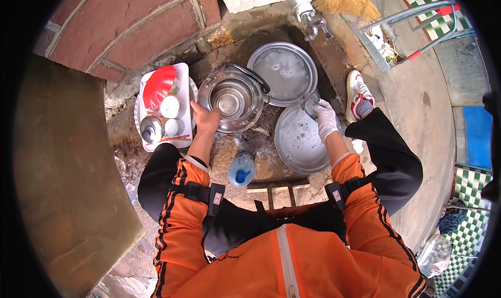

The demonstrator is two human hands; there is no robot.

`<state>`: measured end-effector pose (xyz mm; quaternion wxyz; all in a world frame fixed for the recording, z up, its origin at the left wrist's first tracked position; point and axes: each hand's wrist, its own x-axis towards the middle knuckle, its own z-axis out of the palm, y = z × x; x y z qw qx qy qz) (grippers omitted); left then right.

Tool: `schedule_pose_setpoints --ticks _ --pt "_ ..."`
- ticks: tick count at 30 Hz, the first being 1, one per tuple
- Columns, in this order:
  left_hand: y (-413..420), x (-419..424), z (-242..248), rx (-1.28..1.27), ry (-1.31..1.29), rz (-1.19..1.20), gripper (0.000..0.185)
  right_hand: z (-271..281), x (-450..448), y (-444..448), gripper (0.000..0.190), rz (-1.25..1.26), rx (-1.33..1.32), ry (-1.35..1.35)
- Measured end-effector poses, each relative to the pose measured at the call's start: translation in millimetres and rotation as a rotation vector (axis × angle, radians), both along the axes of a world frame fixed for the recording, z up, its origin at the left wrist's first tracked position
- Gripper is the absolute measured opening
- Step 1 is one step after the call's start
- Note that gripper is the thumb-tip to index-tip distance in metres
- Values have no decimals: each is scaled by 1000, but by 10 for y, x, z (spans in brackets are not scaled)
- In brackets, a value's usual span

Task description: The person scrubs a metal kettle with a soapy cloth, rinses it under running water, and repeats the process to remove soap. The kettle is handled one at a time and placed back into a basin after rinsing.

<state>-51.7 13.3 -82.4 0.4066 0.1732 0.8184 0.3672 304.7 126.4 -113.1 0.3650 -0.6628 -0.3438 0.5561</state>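
My bare left hand (207,119) grips the left rim of a metal kettle (249,119), which is lidless, with its black handle folded to the far right side. In my right hand (326,119), covered by a whitish thin glove, is a grey mesh scrubber (310,105). That hand is over the upper right edge of a metal basin (301,153) holding sudsy water. Just beyond it, a second metal basin (256,63) contains cloudy water. Near me, a cut-open translucent bottle (236,165) has a blue scoop (241,176) inside.
At left, a white tray (184,78) carries a red bowl (158,87), cups and a metal lid-like piece (152,130). A tap (315,27) projects beyond the basins, near a straw broom (346,2). A brick wall (152,35) rises at upper left; a metal-framed drain opening (379,43) lies right.
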Motion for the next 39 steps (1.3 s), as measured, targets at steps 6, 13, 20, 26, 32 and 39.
schedule_pose_setpoints --ticks 6,13,20,26,32,39 --pt "-50 -46 9 0 -37 0 112 -271 284 -223 33 289 -55 -448" --pt "-12 -1 11 -20 -32 -24 112 -219 479 115 46 394 91 -380" --pt "401 252 83 -130 -260 -6 107 828 -21 1503 63 395 692 -430" --pt "1143 604 126 -164 -127 11 90 1258 -389 2125 67 716 672 -961" --pt "1785 708 97 -220 -78 -119 114 1296 -344 2218 59 818 664 -988" --pt "2057 835 44 -248 5 -224 115 1369 -255 2352 59 942 858 -1144"
